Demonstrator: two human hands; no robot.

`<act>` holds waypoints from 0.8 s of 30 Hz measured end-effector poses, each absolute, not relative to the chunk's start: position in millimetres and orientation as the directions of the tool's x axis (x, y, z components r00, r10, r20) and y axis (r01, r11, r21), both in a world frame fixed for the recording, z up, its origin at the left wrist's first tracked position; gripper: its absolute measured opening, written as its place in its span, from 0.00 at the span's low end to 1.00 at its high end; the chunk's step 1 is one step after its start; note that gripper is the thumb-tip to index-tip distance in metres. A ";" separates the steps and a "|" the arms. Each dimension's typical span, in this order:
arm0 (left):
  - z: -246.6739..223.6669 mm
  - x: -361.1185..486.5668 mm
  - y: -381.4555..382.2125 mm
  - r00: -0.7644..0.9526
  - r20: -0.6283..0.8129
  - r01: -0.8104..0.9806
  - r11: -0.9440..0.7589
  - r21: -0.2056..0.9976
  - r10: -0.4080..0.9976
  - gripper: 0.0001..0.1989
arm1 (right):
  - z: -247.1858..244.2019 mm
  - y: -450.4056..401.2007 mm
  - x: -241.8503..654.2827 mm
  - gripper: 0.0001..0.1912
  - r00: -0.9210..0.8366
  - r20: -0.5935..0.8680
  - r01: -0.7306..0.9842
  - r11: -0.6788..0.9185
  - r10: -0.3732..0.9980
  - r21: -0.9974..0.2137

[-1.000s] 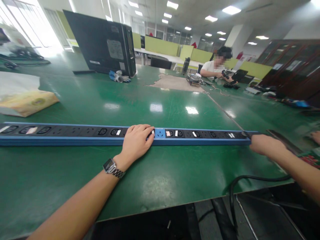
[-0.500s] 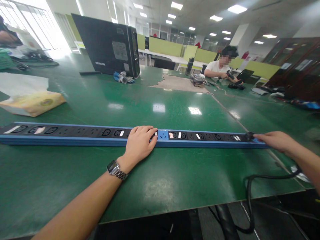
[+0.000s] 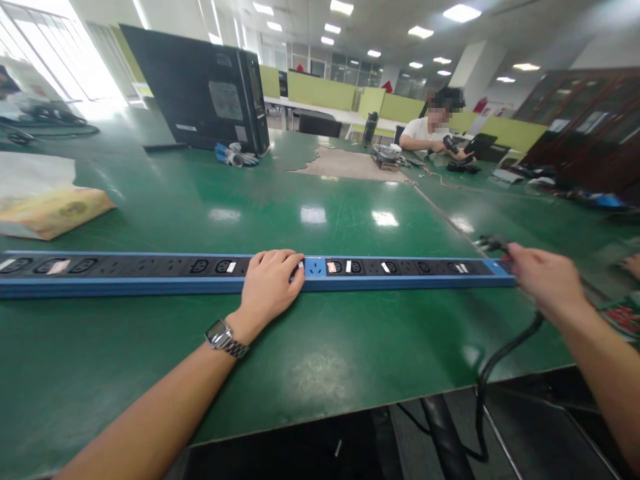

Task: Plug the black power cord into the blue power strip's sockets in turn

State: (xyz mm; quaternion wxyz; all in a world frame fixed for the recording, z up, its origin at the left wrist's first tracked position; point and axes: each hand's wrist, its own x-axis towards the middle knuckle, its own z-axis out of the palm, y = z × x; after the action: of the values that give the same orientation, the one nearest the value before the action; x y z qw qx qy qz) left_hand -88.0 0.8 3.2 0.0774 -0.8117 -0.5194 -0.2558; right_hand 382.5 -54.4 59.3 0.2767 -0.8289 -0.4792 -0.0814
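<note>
A long blue and black power strip lies across the green table, its sockets facing up. My left hand is wrapped over the strip just left of its blue socket, fingers on the far edge and thumb near the front. At the strip's right end my right hand holds a black plug, slightly blurred, raised above the strip with its prongs pointing left. From under that hand a black cable hangs down past the table's front edge.
A tissue pack lies at the left. Behind it stand a black computer case and gloves. A person sits across the table near a metal device. Part of another hand shows at the right edge.
My right hand has lifted the plug up off the strip's right end, and the cable has shifted with it. My left hand stays on the strip. The view has turned slightly right.
</note>
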 end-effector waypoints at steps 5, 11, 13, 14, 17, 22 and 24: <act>1.2 -90.1 0.9 0.329 0.520 0.876 -0.461 0.144 0.788 0.15 | 49.6 -46.3 324.5 0.28 0.336 0.176 0.938 -0.345 0.925 0.022; 1.7 -90.9 0.5 0.325 0.510 0.867 -0.466 0.176 0.796 0.15 | 51.3 -42.5 320.3 0.33 0.461 0.085 0.870 -0.468 0.884 0.152; 2.0 -90.7 1.0 0.323 0.505 0.863 -0.468 0.190 0.800 0.15 | 54.2 -45.6 317.1 0.33 0.466 0.064 0.866 -0.469 0.883 0.172; 2.1 -90.6 1.2 0.322 0.505 0.861 -0.469 0.196 0.801 0.15 | 54.9 -47.1 314.2 0.33 0.464 0.062 0.865 -0.467 0.884 0.185; 2.2 -90.5 1.3 0.319 0.508 0.857 -0.472 0.206 0.801 0.15 | 54.3 -48.9 305.5 0.33 0.429 0.043 0.874 -0.427 0.902 0.230; 2.5 -91.0 0.3 0.323 0.506 0.859 -0.472 0.198 0.800 0.15 | 49.9 -43.1 303.5 0.30 0.339 -0.065 0.910 -0.310 0.938 0.274; 2.5 -91.3 0.2 0.325 0.506 0.859 -0.473 0.195 0.799 0.15 | 47.5 -42.9 303.1 0.29 0.313 -0.080 0.914 -0.278 0.946 0.296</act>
State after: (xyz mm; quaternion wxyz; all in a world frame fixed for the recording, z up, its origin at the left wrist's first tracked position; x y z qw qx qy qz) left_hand -91.3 0.2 2.5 0.0543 -0.8120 -0.5105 -0.2777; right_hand 303.1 -42.9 47.5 -0.1449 -0.7973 -0.5833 -0.0560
